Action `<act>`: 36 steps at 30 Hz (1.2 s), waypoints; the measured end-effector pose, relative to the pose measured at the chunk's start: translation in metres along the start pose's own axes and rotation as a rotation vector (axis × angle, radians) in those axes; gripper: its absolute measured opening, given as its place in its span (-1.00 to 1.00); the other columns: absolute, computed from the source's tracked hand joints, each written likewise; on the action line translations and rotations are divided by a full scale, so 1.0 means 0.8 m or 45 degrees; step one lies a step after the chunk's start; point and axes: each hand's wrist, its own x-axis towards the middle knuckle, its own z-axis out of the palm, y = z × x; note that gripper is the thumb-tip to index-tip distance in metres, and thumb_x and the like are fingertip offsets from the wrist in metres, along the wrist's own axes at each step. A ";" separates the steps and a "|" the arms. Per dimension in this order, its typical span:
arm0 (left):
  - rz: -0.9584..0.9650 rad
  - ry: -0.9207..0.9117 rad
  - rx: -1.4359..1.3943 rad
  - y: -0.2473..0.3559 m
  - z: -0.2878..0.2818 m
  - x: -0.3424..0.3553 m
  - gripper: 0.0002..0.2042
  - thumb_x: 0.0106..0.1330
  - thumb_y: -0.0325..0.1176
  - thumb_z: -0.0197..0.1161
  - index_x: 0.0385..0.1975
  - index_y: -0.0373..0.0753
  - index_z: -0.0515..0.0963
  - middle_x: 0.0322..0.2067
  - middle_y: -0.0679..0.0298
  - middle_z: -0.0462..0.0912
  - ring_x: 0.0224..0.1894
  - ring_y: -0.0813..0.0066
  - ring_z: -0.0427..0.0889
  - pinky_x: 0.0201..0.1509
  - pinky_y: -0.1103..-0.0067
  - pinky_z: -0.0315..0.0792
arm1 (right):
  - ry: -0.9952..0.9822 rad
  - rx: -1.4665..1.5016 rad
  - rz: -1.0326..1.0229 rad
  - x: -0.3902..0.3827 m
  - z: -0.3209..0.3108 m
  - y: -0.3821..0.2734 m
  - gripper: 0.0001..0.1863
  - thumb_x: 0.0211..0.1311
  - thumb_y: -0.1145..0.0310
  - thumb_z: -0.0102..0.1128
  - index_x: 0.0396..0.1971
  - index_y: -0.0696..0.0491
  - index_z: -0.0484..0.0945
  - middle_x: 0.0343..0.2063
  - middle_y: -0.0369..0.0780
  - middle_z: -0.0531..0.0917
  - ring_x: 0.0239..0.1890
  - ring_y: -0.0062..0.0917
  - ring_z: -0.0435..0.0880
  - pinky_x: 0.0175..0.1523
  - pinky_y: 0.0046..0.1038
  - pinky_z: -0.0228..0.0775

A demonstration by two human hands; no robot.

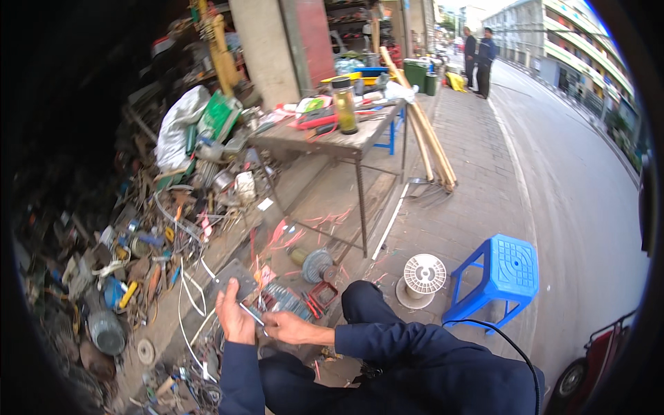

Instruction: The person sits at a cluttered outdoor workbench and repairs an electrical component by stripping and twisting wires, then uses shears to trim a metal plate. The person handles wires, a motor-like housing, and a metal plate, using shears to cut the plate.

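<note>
Fingers of the right hand (pixel 287 327) are pinched closed on a slim metal rod (pixel 252 315), thumb side up. The rod slants up-left, far end by the left palm. Left hand (pixel 236 319) is part open, fingers up and slightly bent, right beside the near edge of a flat grey plate (pixel 236 274); can't tell if it grips the plate or only touches it. Both hands low, over the person's lap.

Just past them: grey finned block (pixel 285 299), red frame (pixel 322 299), then a motor-like part with a grey disc (pixel 318 265). Loops of white cable (pixel 184 308) left of the hands, scrap heap (pixel 114 277) beyond. Right side: white spool (pixel 425 274) standing near a blue stool (pixel 510 266).

Worktable (pixel 304 142) ahead carries a dark-capped bottle (pixel 344 107) of yellowish liquid and red-and-green packaging (pixel 312 104); any print on it is too small to read. Green bag (pixel 220 119) by the white sack (pixel 178 131) shows pale marks, illegible.
</note>
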 end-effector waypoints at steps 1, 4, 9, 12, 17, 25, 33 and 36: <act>0.022 0.015 0.060 0.002 0.001 0.010 -0.82 0.40 -0.46 0.36 -0.05 -0.24 0.60 -0.11 0.25 0.72 -0.12 0.43 0.70 -0.04 0.46 0.60 | -0.071 0.150 0.025 -0.001 -0.007 0.006 -0.77 0.37 0.45 0.20 -0.03 0.17 0.62 -0.36 -0.19 0.68 -0.27 -0.50 0.60 -0.11 -0.39 0.50; 0.062 0.126 0.148 0.012 0.003 0.038 -0.60 0.39 -0.38 0.39 0.18 -0.29 0.52 -0.04 0.24 0.71 -0.02 0.43 0.67 0.13 0.35 0.52 | -0.191 0.154 0.143 -0.029 -0.040 0.022 -0.75 0.45 0.35 0.26 -0.01 0.17 0.62 -0.30 -0.32 0.68 -0.21 -0.68 0.58 -0.05 -0.47 0.48; -0.004 0.182 -0.021 0.011 -0.010 0.052 -0.10 0.37 -0.35 0.43 0.55 -0.35 -0.09 0.21 0.10 0.57 0.17 0.34 0.62 0.02 0.27 0.59 | -0.068 0.499 0.272 -0.111 -0.075 0.004 -0.68 0.43 0.29 0.36 0.06 0.10 0.61 -0.28 -0.40 0.63 -0.25 -0.75 0.53 -0.13 -0.57 0.42; -0.023 0.177 -0.053 -0.008 -0.025 0.040 -0.45 0.45 -0.36 0.34 0.36 -0.30 0.29 0.11 0.14 0.65 0.05 0.38 0.70 -0.17 0.41 0.62 | -0.145 0.629 0.386 -0.142 -0.088 -0.018 -0.67 0.42 0.32 0.34 0.06 0.15 0.57 -0.25 -0.35 0.63 -0.17 -0.72 0.55 -0.08 -0.58 0.38; -0.054 0.054 0.072 -0.011 -0.054 0.035 -0.82 0.53 -0.33 0.25 0.03 -0.19 0.59 -0.14 0.33 0.75 -0.16 0.54 0.72 -0.27 0.60 0.58 | -0.387 0.788 0.354 -0.127 -0.091 -0.031 -0.47 0.28 0.01 0.40 0.04 0.11 0.57 -0.33 -0.38 0.56 -0.35 -0.77 0.41 -0.26 -0.66 0.16; -0.033 0.113 0.155 0.006 -0.087 0.036 -0.87 0.51 -0.35 0.27 -0.05 -0.17 0.64 -0.17 0.40 0.72 -0.20 0.61 0.67 -0.24 0.59 0.60 | -0.498 0.793 0.427 -0.093 -0.069 -0.007 -0.30 0.26 -0.20 0.30 0.02 0.19 0.59 -0.55 -0.36 0.40 -0.53 -0.73 0.20 -0.41 -0.61 -0.03; 0.121 0.134 0.296 0.007 -0.085 0.036 -0.84 0.49 -0.37 0.30 -0.05 -0.28 0.64 -0.22 0.32 0.72 -0.31 0.61 0.65 -0.35 0.63 0.60 | -0.441 0.658 0.397 -0.080 -0.072 -0.008 -0.33 0.24 -0.15 0.31 -0.01 0.21 0.59 -0.56 -0.39 0.37 -0.53 -0.74 0.20 -0.41 -0.62 -0.03; 0.181 0.127 0.357 0.006 -0.085 0.038 -0.84 0.48 -0.39 0.30 -0.06 -0.30 0.64 -0.25 0.31 0.72 -0.35 0.61 0.63 -0.38 0.62 0.58 | -0.430 0.584 0.410 -0.077 -0.076 -0.010 -0.34 0.21 -0.12 0.35 -0.01 0.21 0.59 -0.55 -0.40 0.37 -0.53 -0.77 0.19 -0.41 -0.62 -0.05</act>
